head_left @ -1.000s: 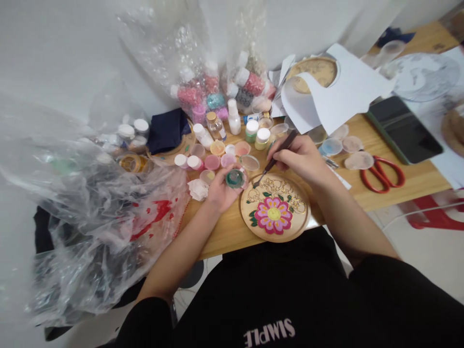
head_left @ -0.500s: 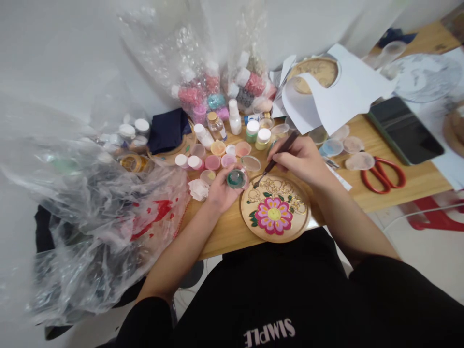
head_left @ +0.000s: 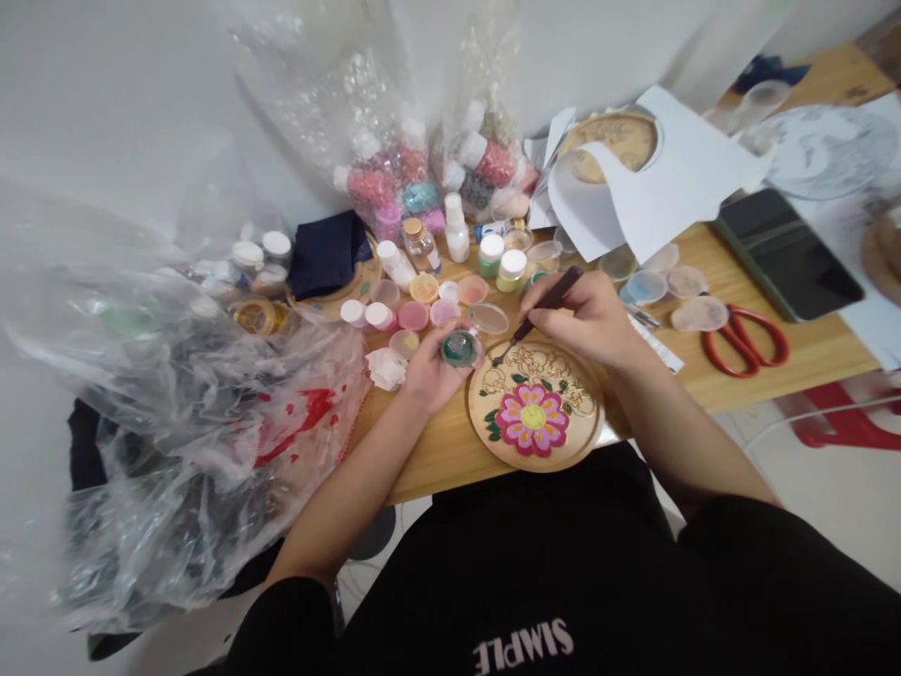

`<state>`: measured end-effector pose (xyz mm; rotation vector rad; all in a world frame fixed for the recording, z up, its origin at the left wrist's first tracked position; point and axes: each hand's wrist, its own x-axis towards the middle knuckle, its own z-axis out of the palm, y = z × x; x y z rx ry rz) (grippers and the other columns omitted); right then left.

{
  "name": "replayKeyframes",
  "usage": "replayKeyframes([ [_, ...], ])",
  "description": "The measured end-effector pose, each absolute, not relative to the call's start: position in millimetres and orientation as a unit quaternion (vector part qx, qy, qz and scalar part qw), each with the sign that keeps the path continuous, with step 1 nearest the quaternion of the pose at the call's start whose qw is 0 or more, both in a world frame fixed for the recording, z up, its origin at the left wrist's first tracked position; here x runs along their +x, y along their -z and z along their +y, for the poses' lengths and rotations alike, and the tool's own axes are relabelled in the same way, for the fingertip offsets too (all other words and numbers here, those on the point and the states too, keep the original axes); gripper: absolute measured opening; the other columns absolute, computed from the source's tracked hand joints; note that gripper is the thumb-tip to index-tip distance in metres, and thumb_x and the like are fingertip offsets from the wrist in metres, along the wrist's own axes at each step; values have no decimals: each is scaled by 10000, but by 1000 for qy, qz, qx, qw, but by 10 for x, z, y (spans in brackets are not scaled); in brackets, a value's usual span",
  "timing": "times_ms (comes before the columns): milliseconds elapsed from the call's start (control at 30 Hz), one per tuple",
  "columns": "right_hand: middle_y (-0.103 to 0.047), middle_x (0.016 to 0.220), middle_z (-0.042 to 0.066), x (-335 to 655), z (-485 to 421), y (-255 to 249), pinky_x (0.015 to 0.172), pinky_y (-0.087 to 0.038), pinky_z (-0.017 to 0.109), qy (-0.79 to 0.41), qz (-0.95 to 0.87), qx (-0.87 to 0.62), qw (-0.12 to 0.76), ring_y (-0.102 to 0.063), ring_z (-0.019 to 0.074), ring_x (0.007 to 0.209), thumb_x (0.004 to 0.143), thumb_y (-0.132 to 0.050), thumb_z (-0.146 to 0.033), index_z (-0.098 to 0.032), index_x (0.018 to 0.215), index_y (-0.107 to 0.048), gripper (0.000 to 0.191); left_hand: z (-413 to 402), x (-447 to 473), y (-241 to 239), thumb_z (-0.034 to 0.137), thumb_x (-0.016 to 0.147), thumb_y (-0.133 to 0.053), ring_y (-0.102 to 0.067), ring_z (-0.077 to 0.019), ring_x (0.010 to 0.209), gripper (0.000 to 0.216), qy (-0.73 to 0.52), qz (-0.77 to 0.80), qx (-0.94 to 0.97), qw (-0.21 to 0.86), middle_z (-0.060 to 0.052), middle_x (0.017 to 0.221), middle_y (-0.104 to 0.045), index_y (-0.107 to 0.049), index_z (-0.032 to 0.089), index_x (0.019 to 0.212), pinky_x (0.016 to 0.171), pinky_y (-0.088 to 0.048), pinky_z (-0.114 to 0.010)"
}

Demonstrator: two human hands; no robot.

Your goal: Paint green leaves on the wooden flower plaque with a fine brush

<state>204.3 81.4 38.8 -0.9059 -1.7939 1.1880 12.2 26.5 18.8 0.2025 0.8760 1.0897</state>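
Cluttered wooden table (head_left: 774, 366), mid-frame: left hand (head_left: 426, 371) grips small green pot (head_left: 458, 348); right hand (head_left: 587, 314), barely shifted, pinches thin dark tool (head_left: 539, 308) over round flower-painted wooden disc (head_left: 533, 413).

Tool tip (head_left: 496, 361) too small; round tray (head_left: 823, 145) blurred.

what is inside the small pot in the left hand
Green, glossy contents show in the open small pot, held in the left hand. Its depth and sides cannot be seen: the hand covers them.

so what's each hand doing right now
left hand: closed around the small green pot
right hand: closed on the thin dark tool, tip at the round wooden plaque
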Motion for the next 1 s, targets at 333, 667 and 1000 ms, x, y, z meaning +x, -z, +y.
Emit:
replayKeyframes([
  [333, -680, 633, -11, 2081, 834, -354, 530, -453, 236, -449, -720, -336, 409, -596, 105, 570, 739, -610, -195, -187, 706, -707, 103, 266, 122, -176, 180, 962, -384, -547, -126, 519, 365, -504, 397, 90, 762, -33, 588, -587, -602, 159, 670, 519, -427, -233],
  [667, -687, 622, -16, 2068, 824, -359, 522, -458, 222, -450, -714, -332, 421, -618, 103, 557, 740, -609, -178, -186, 703, -691, 90, 260, 127, -191, 187, 963, -408, -545, -127, 534, 353, -503, 400, 95, 760, -33, 579, -582, -599, 156, 668, 531, -421, -229],
  [1000, -694, 619, -8, 2060, 806, -397, 517, -444, 244, -454, -719, -353, 391, -593, 110, 536, 730, -611, -228, -187, 692, -680, 89, 259, 125, -198, 208, 960, -437, -537, -126, 527, 342, -494, 409, 96, 761, -34, 587, -573, -601, 155, 663, 538, -410, -243],
])
